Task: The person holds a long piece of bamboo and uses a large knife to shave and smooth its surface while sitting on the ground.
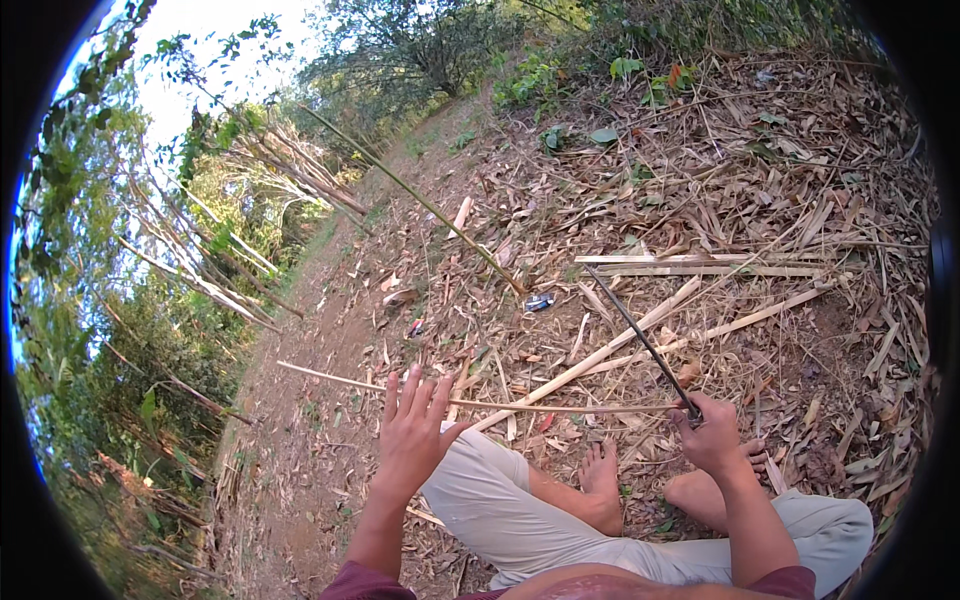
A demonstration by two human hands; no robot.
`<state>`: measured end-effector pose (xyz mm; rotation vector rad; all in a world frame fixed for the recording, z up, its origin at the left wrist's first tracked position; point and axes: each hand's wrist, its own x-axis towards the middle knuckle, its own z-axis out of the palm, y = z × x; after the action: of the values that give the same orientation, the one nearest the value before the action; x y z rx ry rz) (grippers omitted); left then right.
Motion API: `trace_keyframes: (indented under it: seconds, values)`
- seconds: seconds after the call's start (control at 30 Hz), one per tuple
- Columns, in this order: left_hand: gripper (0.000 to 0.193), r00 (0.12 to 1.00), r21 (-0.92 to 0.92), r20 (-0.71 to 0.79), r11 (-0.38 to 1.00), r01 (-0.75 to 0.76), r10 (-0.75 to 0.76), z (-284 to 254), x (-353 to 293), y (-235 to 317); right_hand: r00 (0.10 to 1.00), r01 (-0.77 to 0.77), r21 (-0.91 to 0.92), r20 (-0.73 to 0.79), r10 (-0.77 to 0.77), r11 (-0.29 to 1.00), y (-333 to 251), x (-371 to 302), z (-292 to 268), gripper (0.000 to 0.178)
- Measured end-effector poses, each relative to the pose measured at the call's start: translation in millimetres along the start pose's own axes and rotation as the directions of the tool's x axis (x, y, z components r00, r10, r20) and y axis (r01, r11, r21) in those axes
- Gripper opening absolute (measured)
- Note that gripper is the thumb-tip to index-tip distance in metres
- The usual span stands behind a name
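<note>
A long, narrow bamboo strip (560,408) runs crosswise in front of my knees, from the ground at the left to my right hand. My left hand (412,430) lies over it with fingers stretched out flat, beside my left knee. My right hand (708,437) is closed round the handle of a long dark knife (645,340), which looks thin and points away to the upper left. The strip's right end meets the knife just by my right fingers; whether those fingers also pinch the strip is hidden.
Split bamboo pieces (600,350) lie crossed on the leaf litter ahead, with more pale lengths (700,267) beyond. A thin green pole (420,198) slants up at the left, near a small blue-and-silver packet (540,302). My bare foot (601,473) rests close below the strip.
</note>
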<state>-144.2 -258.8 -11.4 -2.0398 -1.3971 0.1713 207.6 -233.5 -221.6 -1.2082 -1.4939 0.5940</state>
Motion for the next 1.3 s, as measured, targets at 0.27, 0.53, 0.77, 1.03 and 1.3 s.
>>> trace_keyframes:
  seconds: [0.27,0.53,0.77,1.03,1.3]
  values:
    - [0.037,0.948,-0.510,0.317,0.846,0.155,0.017,-5.0,-33.2,6.3,0.981,0.143,-0.212,-0.102,-0.167,0.967,5.2,18.0,-32.1,0.032]
    - [0.036,0.644,-0.644,0.733,-0.081,0.760,0.220,20.2,-49.9,64.2,0.962,0.124,-0.243,-0.209,-0.177,0.962,1.7,13.0,-15.9,0.070]
    - [0.023,0.673,-0.428,0.693,-0.605,0.672,0.257,16.6,-16.3,127.6,0.988,0.151,-0.082,-0.021,-0.153,0.985,-21.3,-13.5,18.8,0.046]
    - [0.021,0.582,-0.358,0.790,-0.624,0.695,0.195,27.5,-7.8,177.1,0.935,0.331,-0.130,0.180,-0.306,0.935,-33.9,-28.4,30.2,0.053]
    - [0.024,0.622,-0.399,0.750,-0.596,0.697,0.224,26.5,-18.1,188.5,0.890,0.447,-0.199,0.200,-0.410,0.872,-27.0,-9.2,17.4,0.060]
